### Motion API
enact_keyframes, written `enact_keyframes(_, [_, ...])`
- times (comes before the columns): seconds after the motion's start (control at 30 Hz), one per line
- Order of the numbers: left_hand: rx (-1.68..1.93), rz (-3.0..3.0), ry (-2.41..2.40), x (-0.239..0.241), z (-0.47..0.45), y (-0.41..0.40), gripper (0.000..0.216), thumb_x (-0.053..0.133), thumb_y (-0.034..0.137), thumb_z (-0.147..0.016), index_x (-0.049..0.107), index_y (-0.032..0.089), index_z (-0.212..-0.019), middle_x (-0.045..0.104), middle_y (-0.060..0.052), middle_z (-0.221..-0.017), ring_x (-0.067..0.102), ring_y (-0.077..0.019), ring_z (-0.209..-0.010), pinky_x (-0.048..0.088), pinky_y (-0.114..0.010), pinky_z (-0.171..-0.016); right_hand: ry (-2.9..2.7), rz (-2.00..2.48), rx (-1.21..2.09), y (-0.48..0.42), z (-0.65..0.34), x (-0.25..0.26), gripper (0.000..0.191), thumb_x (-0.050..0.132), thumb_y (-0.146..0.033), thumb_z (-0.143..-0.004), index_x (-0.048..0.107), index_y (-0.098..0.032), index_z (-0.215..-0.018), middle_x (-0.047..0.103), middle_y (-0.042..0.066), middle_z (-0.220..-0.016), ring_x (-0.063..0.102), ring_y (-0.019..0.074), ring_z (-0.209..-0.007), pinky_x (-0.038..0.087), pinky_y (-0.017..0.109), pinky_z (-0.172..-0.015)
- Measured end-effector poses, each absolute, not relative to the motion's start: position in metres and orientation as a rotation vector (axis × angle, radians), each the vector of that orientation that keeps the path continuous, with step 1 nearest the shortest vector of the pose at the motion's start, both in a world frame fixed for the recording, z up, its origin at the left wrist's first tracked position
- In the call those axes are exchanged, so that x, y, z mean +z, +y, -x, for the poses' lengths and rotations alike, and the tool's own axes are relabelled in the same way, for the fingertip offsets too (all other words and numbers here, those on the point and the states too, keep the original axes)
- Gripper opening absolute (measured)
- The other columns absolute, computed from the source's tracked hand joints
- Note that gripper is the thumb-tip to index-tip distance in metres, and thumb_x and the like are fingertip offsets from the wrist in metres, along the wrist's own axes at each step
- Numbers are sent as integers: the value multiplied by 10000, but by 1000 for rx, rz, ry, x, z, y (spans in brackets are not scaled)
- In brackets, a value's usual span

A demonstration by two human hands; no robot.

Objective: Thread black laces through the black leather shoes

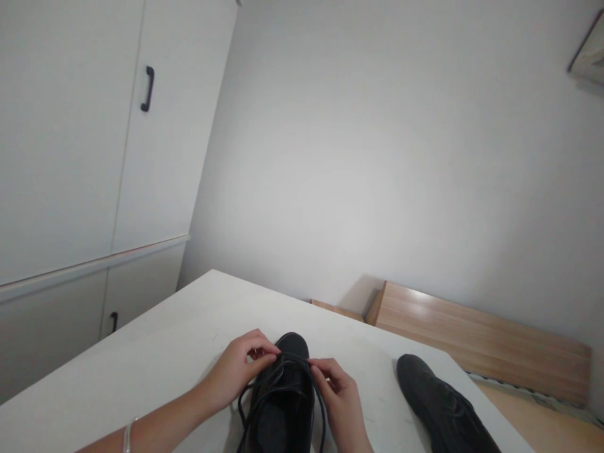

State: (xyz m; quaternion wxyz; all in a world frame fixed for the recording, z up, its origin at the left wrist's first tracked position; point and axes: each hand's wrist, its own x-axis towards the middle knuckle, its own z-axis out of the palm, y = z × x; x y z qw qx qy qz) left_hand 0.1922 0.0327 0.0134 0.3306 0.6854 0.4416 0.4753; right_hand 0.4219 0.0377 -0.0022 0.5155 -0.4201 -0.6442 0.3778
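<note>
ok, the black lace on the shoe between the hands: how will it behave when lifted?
Likely floppy: the black lace droops in loose curves. Probably light, since it's thin against the shoe. May tangle: strands overlap near the left hand.

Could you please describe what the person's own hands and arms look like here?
The left hand and right hand are both gloveless. A thin, silvery bracelet circles the left forearm, where no sleeve shows. The right forearm is mostly out of frame.
</note>
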Motion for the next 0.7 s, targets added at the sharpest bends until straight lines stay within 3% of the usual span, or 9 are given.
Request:
enact_keyframes(0.23, [1415,-2072,1198,35,-198,20,135,496,221,-890,612,185,-831,581,-51,-901,571,-216,-907,432,-335,-840,-1628,943,593,30,-411,18,247,610,-414,-901,663,-188,-814,639,39,-783,590,192,-720,475,283,-654])
enact_keyframes(0.37, [1438,-2150,1089,49,-200,9,138,404,199,-921,541,202,-912,565,-52,-967,557,-203,-946,431,-323,-867,-1691,830,440,22,-412,26,166,503,-330,-977,594,-212,-903,618,32,-875,594,184,-840,477,274,-759])
enact_keyframes(0.5, [1314,-2060,1050,51,-200,8,118,385,245,-952,491,215,-909,587,-12,-854,576,-174,-825,441,-283,-776,-1785,887,462,21,-420,23,144,460,-311,-1007,558,-216,-963,636,26,-854,621,180,-811,483,279,-763])
enact_keyframes(0.6, [1363,-2011,1150,51,-193,12,103,431,235,-917,468,217,-822,534,14,-773,538,-159,-752,422,-258,-700,-1702,937,345,22,-425,27,155,517,-341,-978,556,-214,-899,600,15,-810,591,177,-763,474,274,-721])
enact_keyframes(0.7, [1375,-2024,1225,54,-182,16,89,487,285,-913,496,216,-858,518,27,-744,508,-145,-680,398,-237,-620,-1607,961,289,24,-431,35,178,592,-385,-924,561,-212,-892,533,-16,-746,541,163,-684,456,264,-656])
